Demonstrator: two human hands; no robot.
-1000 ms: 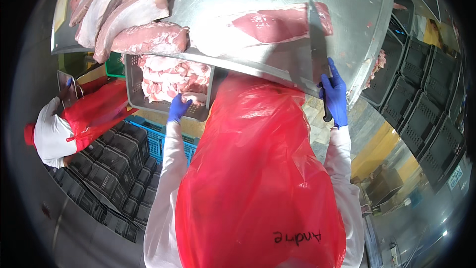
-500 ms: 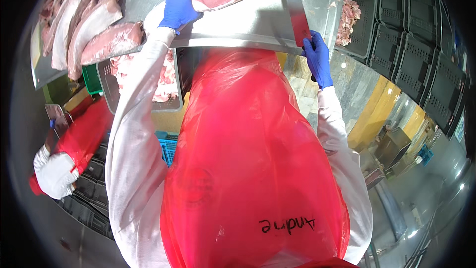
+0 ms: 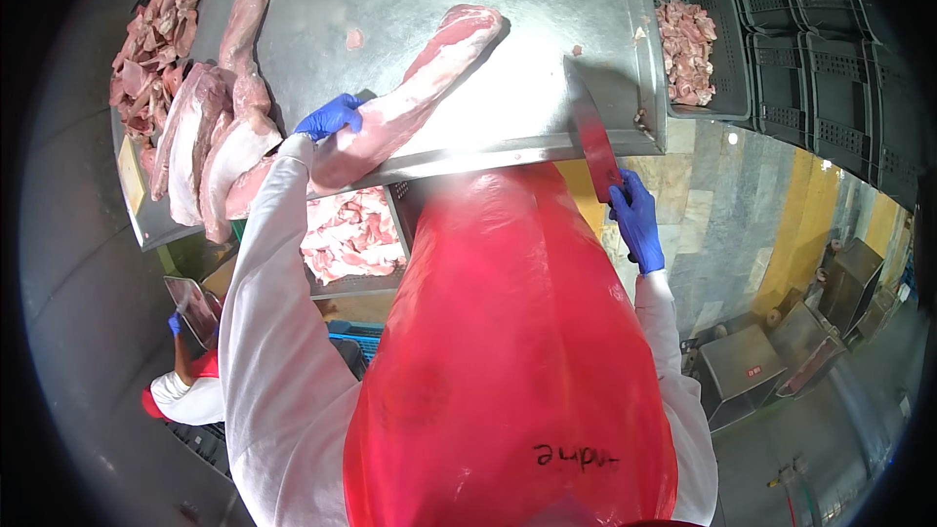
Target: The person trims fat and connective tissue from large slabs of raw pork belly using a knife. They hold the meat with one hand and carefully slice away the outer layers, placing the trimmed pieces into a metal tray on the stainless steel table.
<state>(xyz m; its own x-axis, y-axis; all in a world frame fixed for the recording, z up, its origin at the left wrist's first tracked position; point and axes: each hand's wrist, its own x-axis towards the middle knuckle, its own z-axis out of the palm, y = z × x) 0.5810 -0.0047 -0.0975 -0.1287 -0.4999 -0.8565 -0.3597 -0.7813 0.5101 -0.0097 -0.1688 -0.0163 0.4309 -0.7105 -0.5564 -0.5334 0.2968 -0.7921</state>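
A long piece of pink meat with a whitish side, like a pork loin (image 3: 418, 105), lies aslant on the steel table (image 3: 527, 0), its near end at the front edge. My left hand (image 3: 330, 119), in a blue glove, is closed on its left side near that end. In my right hand (image 3: 636, 222), also gloved in blue, is the handle of a large knife (image 3: 591, 127). The wide blade points away from me over the table's front right edge, apart from the meat, and mirrors my red apron.
Several long meat pieces (image 3: 185, 151) and a heap of trimmings (image 3: 156, 54) lie at the table's left. Crates of meat scraps stand below the front edge (image 3: 353, 234) and at the right (image 3: 688, 54), near dark stacked crates (image 3: 825, 68). A co-worker (image 3: 190, 395) handles a metal tray at the lower left.
The meat has swung from lying crosswise to slanting toward me, its near end now at the front edge by my left hand. The knife stays in my right hand. The whole view has shifted.
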